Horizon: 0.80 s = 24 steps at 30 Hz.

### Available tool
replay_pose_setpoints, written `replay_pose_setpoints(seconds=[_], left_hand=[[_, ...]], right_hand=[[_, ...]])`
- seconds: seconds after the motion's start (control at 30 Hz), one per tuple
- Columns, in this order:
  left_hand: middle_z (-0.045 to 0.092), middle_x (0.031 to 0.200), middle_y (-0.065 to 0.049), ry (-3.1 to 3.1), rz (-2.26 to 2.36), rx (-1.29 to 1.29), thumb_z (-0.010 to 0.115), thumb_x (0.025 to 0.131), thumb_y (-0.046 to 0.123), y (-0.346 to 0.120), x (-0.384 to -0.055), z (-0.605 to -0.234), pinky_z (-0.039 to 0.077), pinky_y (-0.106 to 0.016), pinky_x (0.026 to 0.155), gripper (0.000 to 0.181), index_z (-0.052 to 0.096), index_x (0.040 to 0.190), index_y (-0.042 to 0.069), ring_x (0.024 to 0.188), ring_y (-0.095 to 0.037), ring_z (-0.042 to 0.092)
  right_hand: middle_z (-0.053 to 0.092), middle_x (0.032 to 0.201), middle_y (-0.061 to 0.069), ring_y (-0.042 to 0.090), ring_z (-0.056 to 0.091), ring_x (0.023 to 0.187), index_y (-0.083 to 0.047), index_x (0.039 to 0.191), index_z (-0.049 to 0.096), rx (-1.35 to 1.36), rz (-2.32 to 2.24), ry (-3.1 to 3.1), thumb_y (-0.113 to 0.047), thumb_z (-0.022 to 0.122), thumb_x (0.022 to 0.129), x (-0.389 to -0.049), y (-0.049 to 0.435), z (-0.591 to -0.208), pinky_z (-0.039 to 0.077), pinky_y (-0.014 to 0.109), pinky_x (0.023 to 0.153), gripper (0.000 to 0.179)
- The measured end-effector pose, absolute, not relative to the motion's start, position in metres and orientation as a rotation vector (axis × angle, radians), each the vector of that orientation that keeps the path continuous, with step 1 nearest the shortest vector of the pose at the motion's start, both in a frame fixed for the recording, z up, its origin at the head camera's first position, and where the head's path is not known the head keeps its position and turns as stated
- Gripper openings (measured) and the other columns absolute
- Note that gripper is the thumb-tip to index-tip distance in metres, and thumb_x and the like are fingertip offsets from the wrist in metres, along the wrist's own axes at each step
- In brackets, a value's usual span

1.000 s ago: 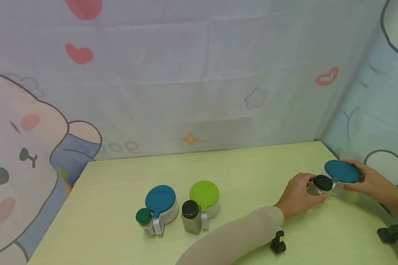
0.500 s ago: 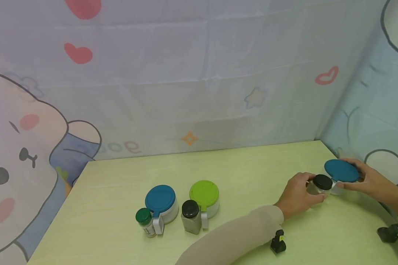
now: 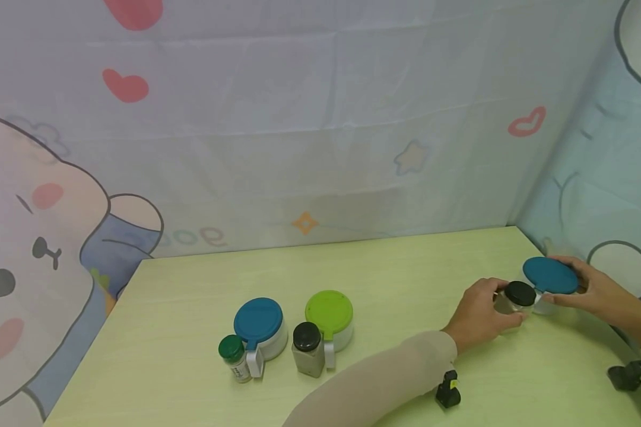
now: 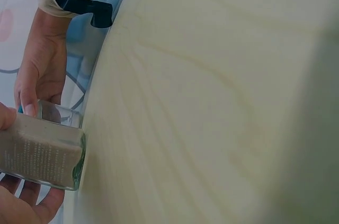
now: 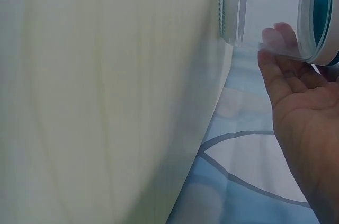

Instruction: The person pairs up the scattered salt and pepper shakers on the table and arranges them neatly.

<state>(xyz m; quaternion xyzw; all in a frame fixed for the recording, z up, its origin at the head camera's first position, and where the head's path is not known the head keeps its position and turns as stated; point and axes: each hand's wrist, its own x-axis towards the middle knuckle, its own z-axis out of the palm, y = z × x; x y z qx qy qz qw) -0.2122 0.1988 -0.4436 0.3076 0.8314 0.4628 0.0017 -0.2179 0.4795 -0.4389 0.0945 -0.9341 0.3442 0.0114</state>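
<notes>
At the table's right end, my left hand [image 3: 481, 314] grips a square glass spice jar [image 3: 507, 307] with a black lid [image 3: 520, 293]. The left wrist view shows printed text on the side of this jar [image 4: 42, 152], with fingers along both its sides. Just beyond it, my right hand [image 3: 600, 290] holds a clear seasoning pot [image 5: 270, 7] with a blue lid [image 3: 550, 275]. Thumb and fingers wrap the pot from the right; its far side is hidden. Pot and jar stand side by side, overlapping in the head view.
Left of centre on the pale table [image 3: 406, 279] stand another blue-lidded pot [image 3: 259, 323], a green-lidded pot [image 3: 329, 314], a black-lidded jar [image 3: 307, 350] and a small green-capped shaker [image 3: 235, 356]. A printed cloth [image 3: 299, 118] hangs behind, and another along the right edge.
</notes>
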Motion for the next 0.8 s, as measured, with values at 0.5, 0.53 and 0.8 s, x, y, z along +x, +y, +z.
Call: replay_pose_setpoints(seconds=[0.5,0.53,0.8], left_hand=[[0.061,0.118,0.013,2.594,1.46,0.933,0.081,0.088,0.03,0.198,-0.2119,-0.4424,0.046,-0.007,0.081,0.05,0.061,0.132,0.017,0.099,0.006,0.054],[0.061,0.119,0.013,2.594,1.461,0.931,0.081,0.088,0.03,0.1983,-0.212,-0.4424,0.046,-0.007,0.081,0.05,0.061,0.132,0.017,0.099,0.006,0.055],[0.061,0.12,0.013,2.617,1.425,0.96,0.081,0.088,0.031,0.2006,-0.2125,-0.4435,0.044,-0.006,0.081,0.05,0.061,0.132,0.017,0.1,0.006,0.056]], right_hand=[[0.028,0.146,0.042,0.063,0.039,0.121,0.007,0.157,0.014,0.283,1.089,-2.916,-0.02,0.075,0.094,-0.2204,0.4812,-0.4392,0.049,0.019,0.071,0.092],[0.028,0.146,0.042,0.064,0.039,0.121,0.007,0.158,0.013,0.276,1.088,-2.919,-0.021,0.075,0.094,-0.2207,0.4816,-0.4395,0.049,0.02,0.071,0.093],[0.032,0.143,0.042,0.062,0.042,0.118,0.003,0.159,0.015,0.278,1.065,-2.915,-0.021,0.076,0.093,-0.2183,0.4843,-0.4402,0.049,0.019,0.069,0.092]])
